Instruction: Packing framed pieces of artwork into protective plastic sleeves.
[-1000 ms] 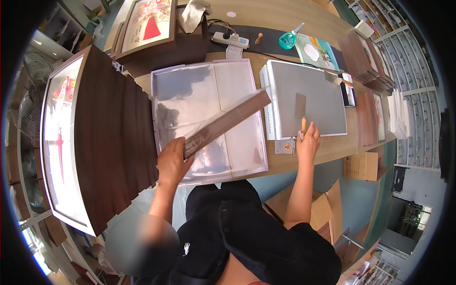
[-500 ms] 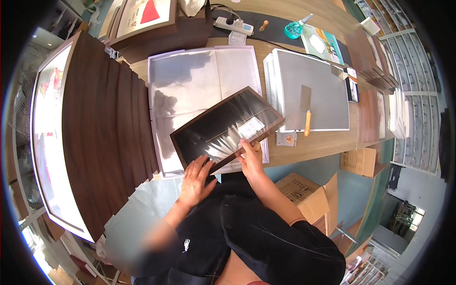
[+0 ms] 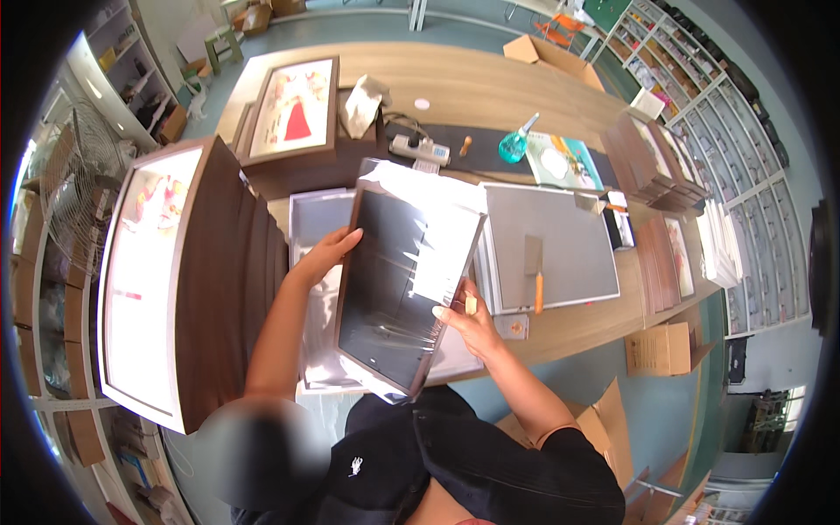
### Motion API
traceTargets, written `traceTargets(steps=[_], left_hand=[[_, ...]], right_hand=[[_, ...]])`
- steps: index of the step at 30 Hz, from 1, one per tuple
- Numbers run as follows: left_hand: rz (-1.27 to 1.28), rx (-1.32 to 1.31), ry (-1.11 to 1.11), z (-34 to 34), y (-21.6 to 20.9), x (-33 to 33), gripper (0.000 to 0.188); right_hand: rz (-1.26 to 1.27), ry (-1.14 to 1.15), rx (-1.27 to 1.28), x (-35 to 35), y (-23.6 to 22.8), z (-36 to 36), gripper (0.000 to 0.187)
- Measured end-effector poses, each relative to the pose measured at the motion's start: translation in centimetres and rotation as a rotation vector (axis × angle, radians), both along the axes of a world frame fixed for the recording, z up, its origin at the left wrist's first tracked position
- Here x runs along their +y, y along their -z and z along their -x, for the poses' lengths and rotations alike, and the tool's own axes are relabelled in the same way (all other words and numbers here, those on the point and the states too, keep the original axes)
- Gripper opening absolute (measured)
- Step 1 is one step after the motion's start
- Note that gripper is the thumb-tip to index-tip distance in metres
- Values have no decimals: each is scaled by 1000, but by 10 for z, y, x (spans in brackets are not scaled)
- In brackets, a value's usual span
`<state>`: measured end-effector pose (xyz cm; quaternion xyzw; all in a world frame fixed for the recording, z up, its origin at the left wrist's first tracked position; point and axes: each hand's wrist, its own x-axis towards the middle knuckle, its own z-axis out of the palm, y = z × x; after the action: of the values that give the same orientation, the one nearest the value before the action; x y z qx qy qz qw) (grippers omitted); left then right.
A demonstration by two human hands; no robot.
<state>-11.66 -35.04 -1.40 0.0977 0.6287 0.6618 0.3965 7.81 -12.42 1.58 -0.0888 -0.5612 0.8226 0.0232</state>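
Left hand (image 3: 327, 254) and right hand (image 3: 473, 331) have swung the film-wrapped frame (image 3: 383, 276) lengthwise at mid-picture since the earlier frame, each gripping a long edge. Turning it seems the step; next calls for steady grips, clear of the spatula (image 3: 533, 255), centre-right.

The person wears a black shirt (image 3: 499, 477) with short sleeves (image 3: 582, 455), small white chest emblem (image 3: 355, 465); pale yellow band (image 3: 471, 304) on one finger, right hand (image 3: 475, 331).

Wire fan (image 3: 80, 188) at left, green stool (image 3: 220, 36) and orange chair (image 3: 560, 31) behind, tall shelving (image 3: 754, 201) at right.
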Motion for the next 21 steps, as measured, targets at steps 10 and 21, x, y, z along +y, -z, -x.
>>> traceTargets(steps=[10,21], left_hand=[[-235,326,-290,-53,9,-35,31],[-182,534,-378,-104,-15,-26,46]], right_hand=[[-215,-413,42,50,18,36,58],[-528,-151,30,49,41,15,57]])
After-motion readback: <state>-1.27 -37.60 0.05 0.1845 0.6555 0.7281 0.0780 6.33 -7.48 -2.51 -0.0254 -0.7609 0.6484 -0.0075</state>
